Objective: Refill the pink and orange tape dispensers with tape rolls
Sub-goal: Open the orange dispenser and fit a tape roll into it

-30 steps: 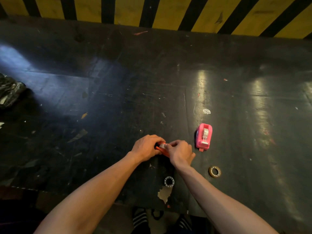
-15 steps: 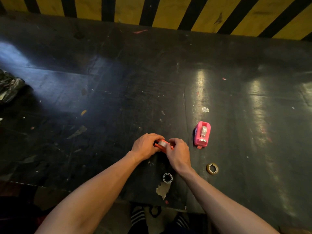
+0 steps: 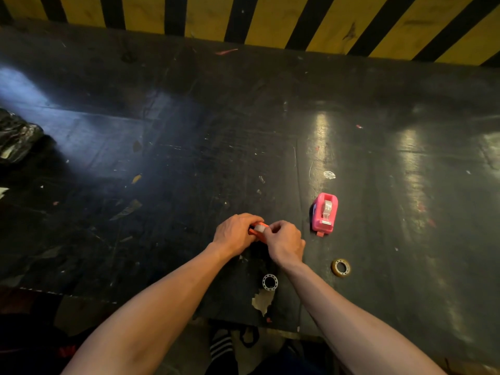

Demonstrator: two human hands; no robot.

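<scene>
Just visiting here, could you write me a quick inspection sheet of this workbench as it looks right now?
Surface: dark table, scratched, with glare patches.
Job's things: orange dispenser held between both hands; pink dispenser standing alone to the right; tape roll and white core ring lying near the front edge.
Clutter: paper scraps, torn patch, black bag at far left.
Grips: left hand and right hand both closed on the orange dispenser.
Cables: nothing seen.
Surroundings: yellow-black striped wall behind.

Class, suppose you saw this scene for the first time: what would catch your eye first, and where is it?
Both hands, the left hand and right hand, meet low at centre around an orange tape dispenser. Just right of them stands the bright pink tape dispenser on the dark table. Yellow-and-black hazard stripes run along the top.
</scene>
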